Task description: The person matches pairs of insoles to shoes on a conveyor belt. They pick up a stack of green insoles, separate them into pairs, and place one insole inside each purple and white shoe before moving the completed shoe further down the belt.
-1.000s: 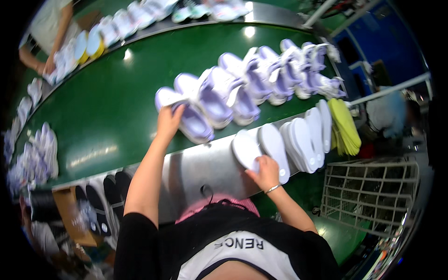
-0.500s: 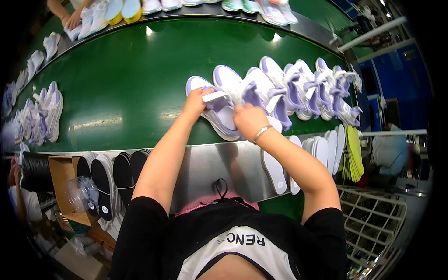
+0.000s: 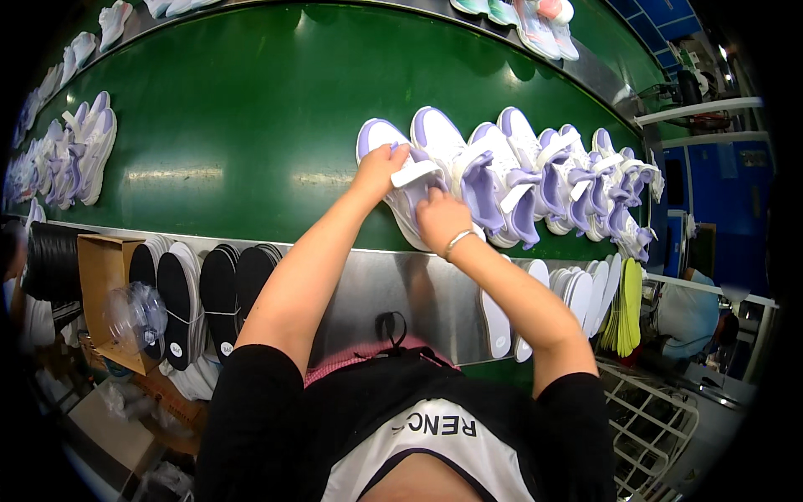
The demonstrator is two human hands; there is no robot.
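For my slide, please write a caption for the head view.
Both hands, left hand and right hand, work on a white-and-lilac shoe on the green belt.

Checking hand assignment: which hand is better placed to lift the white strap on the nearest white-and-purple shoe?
Left, probably. The left hand already has its fingers at the white strap of the shoe on the green belt. The right hand sits lower, at the shoe's side.

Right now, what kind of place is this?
Probably a shoe factory line: a green belt carries rows of sneakers, with stacked insoles beside it.
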